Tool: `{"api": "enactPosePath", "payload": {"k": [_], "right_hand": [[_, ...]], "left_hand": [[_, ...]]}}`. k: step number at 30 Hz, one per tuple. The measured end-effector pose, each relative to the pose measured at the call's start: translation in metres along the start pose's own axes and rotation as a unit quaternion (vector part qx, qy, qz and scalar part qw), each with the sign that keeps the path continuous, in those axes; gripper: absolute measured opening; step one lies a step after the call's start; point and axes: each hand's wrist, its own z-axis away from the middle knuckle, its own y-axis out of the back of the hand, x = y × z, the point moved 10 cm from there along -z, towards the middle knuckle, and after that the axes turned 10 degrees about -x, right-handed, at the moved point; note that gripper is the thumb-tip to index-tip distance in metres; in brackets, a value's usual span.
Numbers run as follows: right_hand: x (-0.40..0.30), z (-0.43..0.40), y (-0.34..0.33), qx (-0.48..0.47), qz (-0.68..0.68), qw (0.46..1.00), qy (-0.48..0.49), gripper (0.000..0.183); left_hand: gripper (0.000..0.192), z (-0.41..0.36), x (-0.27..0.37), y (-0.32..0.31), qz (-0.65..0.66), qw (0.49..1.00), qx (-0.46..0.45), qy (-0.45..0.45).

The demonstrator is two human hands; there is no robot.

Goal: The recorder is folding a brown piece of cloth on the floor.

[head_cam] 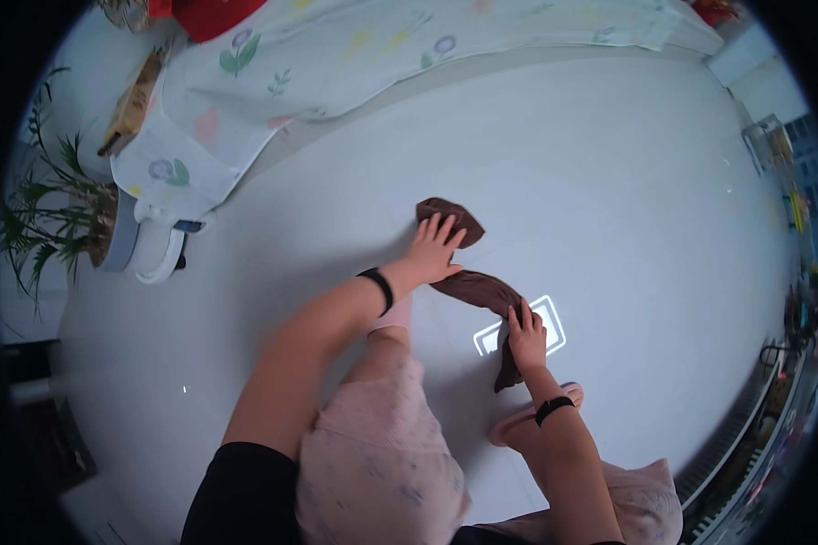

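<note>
A dark brown cloth (480,289) lies in a long, bunched strip on the pale glossy floor. Spread over its upper end is my left hand (434,253), fingers apart, palm down. My right hand (528,337) rests on the lower end, where the cloth bends down towards my foot; whether its fingers pinch the fabric I cannot tell. Both wrists wear black bands. The parts of the cloth beneath the palms are hidden.
My slippered foot (518,426) stands below my right hand. A flowered cover (354,75) hangs along the far side. At the left are a potted plant (119,231) and a white curved object (167,259). A light reflects off the floor beside the cloth.
</note>
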Motion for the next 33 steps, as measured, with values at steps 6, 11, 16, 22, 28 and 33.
{"api": "enactPosePath", "payload": {"k": [6,11,16,22,28,33], "right_hand": [[-0.010,-0.036,0.029,0.014,0.036,0.999,0.025,0.059],[-0.089,-0.091,0.055,0.001,-0.001,0.980,0.199,0.053],[-0.135,-0.104,0.051,0.011,0.058,0.965,0.255,0.059],[-0.042,-0.099,0.032,-0.039,0.062,0.996,0.055,0.062],[0.038,-0.078,0.027,-0.136,0.048,0.984,-0.109,0.078],[-0.072,-0.135,0.087,-0.004,-0.051,0.989,0.141,0.072]], "left_hand": [[0.070,0.001,-0.047,-0.021,-0.021,0.987,0.135,0.087],[0.073,0.097,-0.176,-0.027,-0.042,0.920,0.218,0.324],[0.072,0.155,-0.217,-0.049,-0.016,0.884,0.230,0.408],[0.070,0.002,-0.173,0.004,0.076,0.924,0.246,0.283],[0.062,-0.056,-0.063,0.023,0.023,0.955,0.271,0.117],[0.060,0.083,-0.187,-0.011,0.133,0.867,0.352,0.327]]}}
